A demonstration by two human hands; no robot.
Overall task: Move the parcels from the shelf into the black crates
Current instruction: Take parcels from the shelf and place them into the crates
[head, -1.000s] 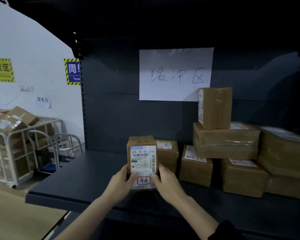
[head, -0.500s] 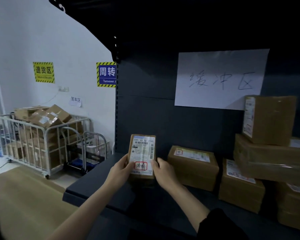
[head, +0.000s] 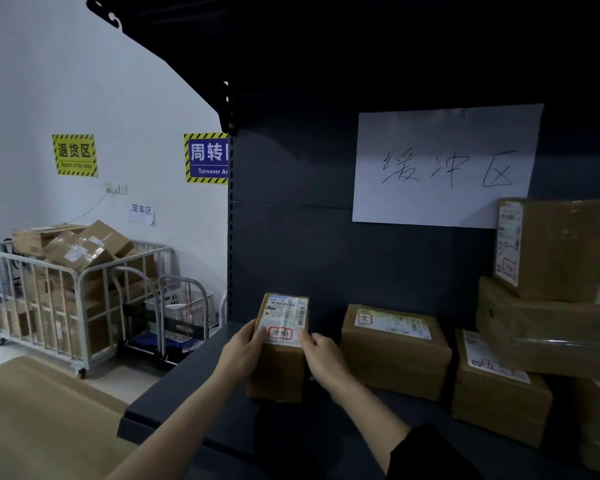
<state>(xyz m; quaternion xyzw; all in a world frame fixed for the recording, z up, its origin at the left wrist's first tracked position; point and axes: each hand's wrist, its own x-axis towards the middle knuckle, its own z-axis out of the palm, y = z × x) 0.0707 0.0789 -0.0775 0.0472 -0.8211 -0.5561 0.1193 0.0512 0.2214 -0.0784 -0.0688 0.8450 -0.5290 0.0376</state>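
Upright brown parcel (head: 278,368); white label (head: 284,318) with red stamp (head: 280,333), print perhaps barcodes.

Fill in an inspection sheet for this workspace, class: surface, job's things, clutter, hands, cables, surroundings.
Surface: dark shelf, dimly lit.
Job's things: one parcel upright at the shelf's left end; more parcels to its right, some stacked; crates not in view.
Clutter: nothing seen.
Hands: left hand and right hand grip the upright parcel's sides.
Cables: thin wire hangs below a switch.
Surroundings: cage trolley of boxes, wall signs, handwritten sheet on the shelf's back.
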